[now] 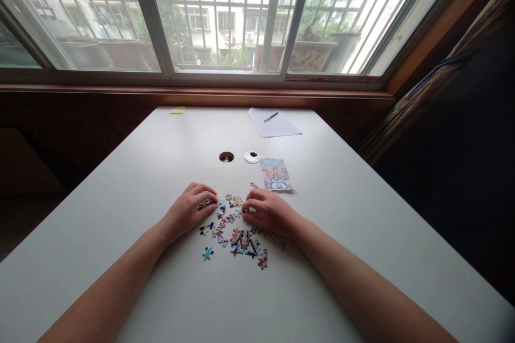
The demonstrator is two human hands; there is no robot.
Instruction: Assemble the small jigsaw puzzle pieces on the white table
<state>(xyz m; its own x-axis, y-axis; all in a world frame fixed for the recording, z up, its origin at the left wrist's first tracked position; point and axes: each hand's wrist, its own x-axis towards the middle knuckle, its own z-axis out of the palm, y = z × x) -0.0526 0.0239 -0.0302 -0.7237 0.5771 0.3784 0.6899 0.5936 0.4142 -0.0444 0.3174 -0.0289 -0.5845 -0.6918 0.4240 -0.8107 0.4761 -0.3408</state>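
Note:
Loose jigsaw puzzle pieces (221, 225) lie scattered on the white table between my two hands. My left hand (189, 206) rests at the left of the pile, its fingers curled round puzzle pieces (206, 203) that show between thumb and fingers. From the right, my right hand (270, 209) reaches in with bent fingers, the tips closed at a small puzzle piece (238, 211); the hand partly hides more pieces. Nearer to me is a joined section of the puzzle (244, 244) with dark blue and orange shapes. A light blue piece (207, 253) lies apart at its left.
A colourful picture sheet (277, 174) lies beyond my right hand. Past it are a round cable hole (226, 157), its silvery cover (251, 157), and written paper (273, 123) with a pen (271, 117). Yellow sticky notes (177, 110) lie at the far edge, below a barred window.

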